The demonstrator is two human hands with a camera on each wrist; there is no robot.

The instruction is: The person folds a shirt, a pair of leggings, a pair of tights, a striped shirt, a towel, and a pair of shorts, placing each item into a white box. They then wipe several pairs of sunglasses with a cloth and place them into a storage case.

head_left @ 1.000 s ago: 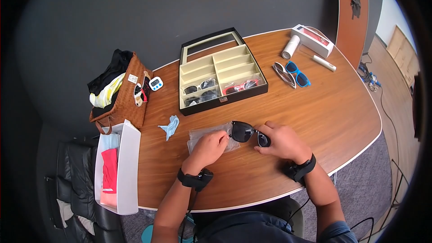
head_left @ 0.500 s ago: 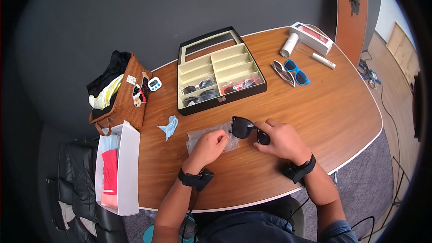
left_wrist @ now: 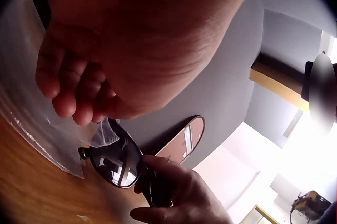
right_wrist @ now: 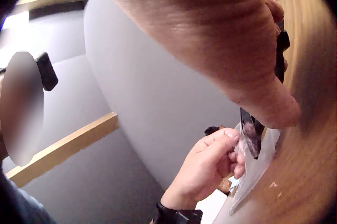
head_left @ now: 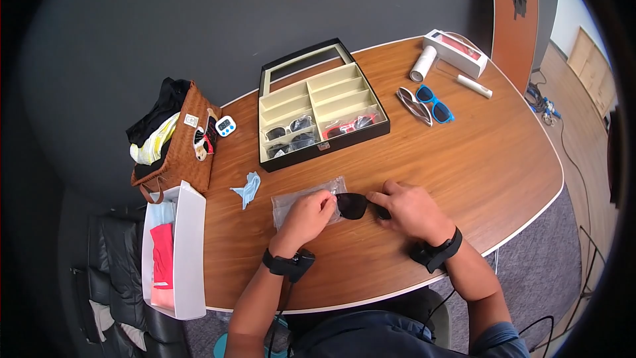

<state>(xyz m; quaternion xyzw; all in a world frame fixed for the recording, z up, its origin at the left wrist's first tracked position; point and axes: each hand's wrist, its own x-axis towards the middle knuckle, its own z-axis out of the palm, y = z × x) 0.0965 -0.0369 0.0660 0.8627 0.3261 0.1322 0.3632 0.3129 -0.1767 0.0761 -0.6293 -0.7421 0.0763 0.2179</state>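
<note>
A pair of black sunglasses (head_left: 351,206) is in my right hand (head_left: 416,211), which grips one lens side between thumb and fingers. The other lens points toward my left hand (head_left: 306,217). That hand pinches the edge of a clear plastic bag (head_left: 285,206) with curled fingers. In the left wrist view, a fold of the bag (left_wrist: 107,135) overlaps the near corner of the sunglasses (left_wrist: 117,156). The right wrist view shows the frame's end against the film of the bag (right_wrist: 256,168) beside the left fingertips.
Behind the hands stands an open display case (head_left: 322,146) with several bagged sunglasses. White and blue sunglasses (head_left: 434,104), a white cylinder (head_left: 423,63) and a box (head_left: 457,54) lie back right. At left are a blue cloth (head_left: 248,189), timer (head_left: 226,126), wicker basket (head_left: 189,136) and white bin (head_left: 191,252).
The sunglasses have tipped and come down toward my left hand, so their free lens now sits right at the bag's edge. My left hand has hardly moved.
</note>
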